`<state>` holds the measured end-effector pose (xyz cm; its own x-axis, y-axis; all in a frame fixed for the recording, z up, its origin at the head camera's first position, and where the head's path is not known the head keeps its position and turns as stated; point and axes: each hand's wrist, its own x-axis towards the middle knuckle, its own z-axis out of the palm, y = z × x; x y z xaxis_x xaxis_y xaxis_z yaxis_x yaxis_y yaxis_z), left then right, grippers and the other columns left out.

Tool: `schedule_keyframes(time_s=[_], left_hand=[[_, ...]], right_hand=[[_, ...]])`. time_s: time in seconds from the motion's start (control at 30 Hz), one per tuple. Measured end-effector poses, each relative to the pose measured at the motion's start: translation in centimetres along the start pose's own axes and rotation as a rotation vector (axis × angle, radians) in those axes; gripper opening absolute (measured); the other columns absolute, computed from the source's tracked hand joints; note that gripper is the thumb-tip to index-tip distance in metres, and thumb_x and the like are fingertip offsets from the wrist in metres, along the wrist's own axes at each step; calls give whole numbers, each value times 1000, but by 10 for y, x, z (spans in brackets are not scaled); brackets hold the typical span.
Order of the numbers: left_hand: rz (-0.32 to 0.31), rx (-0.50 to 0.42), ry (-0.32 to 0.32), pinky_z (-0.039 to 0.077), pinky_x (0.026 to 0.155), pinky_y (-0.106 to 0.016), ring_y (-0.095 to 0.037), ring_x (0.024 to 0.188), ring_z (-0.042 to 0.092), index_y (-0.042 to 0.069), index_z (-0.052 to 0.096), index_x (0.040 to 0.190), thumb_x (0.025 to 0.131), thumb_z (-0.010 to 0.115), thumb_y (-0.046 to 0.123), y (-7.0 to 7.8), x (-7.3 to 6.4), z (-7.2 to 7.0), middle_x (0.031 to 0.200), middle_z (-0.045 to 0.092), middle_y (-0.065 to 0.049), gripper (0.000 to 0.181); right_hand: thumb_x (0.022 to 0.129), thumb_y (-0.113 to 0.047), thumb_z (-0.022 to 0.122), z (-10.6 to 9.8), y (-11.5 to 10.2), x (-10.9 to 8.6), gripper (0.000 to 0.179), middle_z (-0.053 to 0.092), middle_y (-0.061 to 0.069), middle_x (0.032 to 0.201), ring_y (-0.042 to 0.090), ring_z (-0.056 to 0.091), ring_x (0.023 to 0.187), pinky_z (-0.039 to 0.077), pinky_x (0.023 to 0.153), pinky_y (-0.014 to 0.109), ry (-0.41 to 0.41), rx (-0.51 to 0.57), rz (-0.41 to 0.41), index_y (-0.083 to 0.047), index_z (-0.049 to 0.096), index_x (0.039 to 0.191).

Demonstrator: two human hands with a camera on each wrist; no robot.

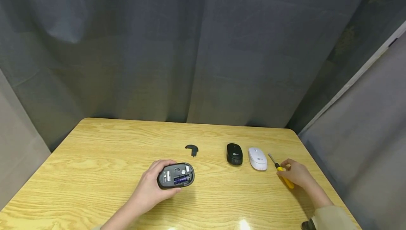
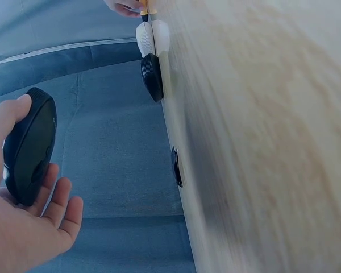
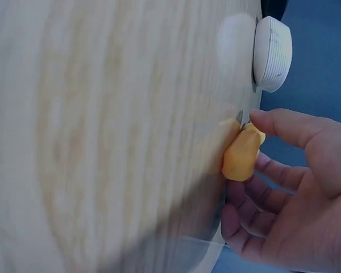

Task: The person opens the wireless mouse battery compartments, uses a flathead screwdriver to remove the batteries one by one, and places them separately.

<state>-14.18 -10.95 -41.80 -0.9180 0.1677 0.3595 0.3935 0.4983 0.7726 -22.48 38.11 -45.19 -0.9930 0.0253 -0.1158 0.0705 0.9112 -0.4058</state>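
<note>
My left hand [image 1: 151, 186] grips a black computer mouse [image 1: 168, 180] along its sides, thumb at the near edge and fingers at the far edge. Its underside faces up in the head view, with the battery bay uncovered and a purple battery [image 1: 181, 179] lying inside. In the left wrist view the mouse [image 2: 31, 145] is held above the table, some fingers extended past it. Over at the right, my right hand [image 1: 297, 173] pinches the yellow handle of a screwdriver [image 1: 288, 181] at table level. Its metal shaft points away, toward the white mouse's side.
A black battery cover [image 1: 192, 149] lies on the wooden table [image 1: 111, 159] beyond the held mouse. Another black mouse [image 1: 234, 154] and a white mouse [image 1: 257, 159] stand side by side, left of the screwdriver. Grey curtains [image 1: 152, 54] hang behind the table.
</note>
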Motion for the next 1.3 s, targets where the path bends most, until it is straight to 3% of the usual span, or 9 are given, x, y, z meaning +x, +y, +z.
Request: schedule_keyframes(time_s=[0.33,0.63,0.93,1.3], left_hand=[[-21,-7,-4,48,91,-37,-6,102,55,27,58,118,55,91,26,0,0,-1,111,56,17,72],[-51,-18,-8,48,92,-37,-6,102,55,31,57,117,54,91,27,1,-1,-1,111,56,17,72],[-60,-28,-12,47,94,-37,-6,104,55,30,57,117,55,91,23,1,-1,0,112,56,17,71],[-53,-26,-19,48,92,-36,-6,102,56,28,58,118,55,91,23,0,-1,1,111,56,17,72]], right_hand=[[80,-24,70,2,6,7,33,56,11,84,23,50,74,40,57,29,8,47,-22,0,57,100],[82,-24,69,-1,4,3,34,61,13,88,23,54,76,42,59,29,12,65,-9,1,58,103],[83,-21,67,-3,4,-3,36,60,10,82,19,52,68,43,56,29,42,168,10,2,56,108],[87,-20,64,-12,-11,-12,33,59,10,84,17,52,66,42,53,29,106,183,-67,0,54,111]])
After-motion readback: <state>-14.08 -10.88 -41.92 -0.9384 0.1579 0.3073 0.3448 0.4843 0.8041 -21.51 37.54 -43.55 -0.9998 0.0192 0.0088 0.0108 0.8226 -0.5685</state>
